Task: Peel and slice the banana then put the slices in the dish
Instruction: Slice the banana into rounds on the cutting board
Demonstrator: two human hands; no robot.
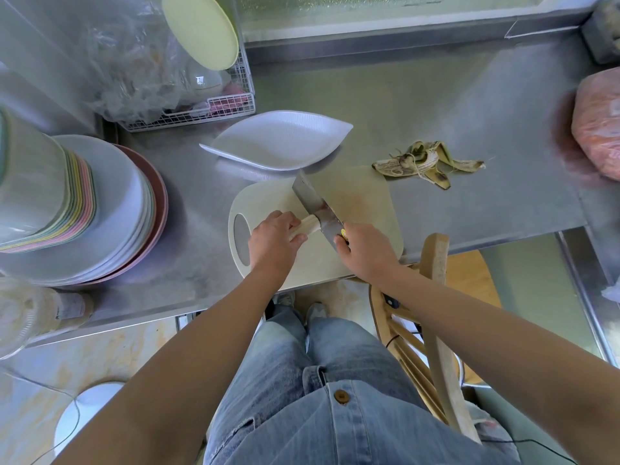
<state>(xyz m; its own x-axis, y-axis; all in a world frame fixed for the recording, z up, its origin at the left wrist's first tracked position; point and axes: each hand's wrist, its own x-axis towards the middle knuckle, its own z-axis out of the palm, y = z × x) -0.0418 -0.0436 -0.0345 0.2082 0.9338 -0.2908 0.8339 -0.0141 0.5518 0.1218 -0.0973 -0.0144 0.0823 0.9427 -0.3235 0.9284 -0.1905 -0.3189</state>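
Now banana (pixel 307 226) under left fingers (pixel 295 229), knife (pixel 317 206) alongside

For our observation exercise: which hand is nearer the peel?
Right. The right hand, gripping the knife, is left of the peel; the left hand, holding the banana, is farther left.

There is a single view, from a wide-angle camera worn on the person's head, looking steeply down and a little forward, so that the person's own jeans (pixel 318 380) and the floor (pixel 84 347) fill the bottom of the frame and the window (pixel 369 8) behind the counter (pixel 453 112) runs along the top. It is close, at arm's length: the cutting board (pixel 362 196) lies about mid-frame, with the left hand (pixel 273 241) and right hand (pixel 364 246) reaching up to it from the lower corners. The wide lens bends the edges, taking in a stack of plates (pixel 110 209) at far left and a pink bag (pixel 600 125) at far right.
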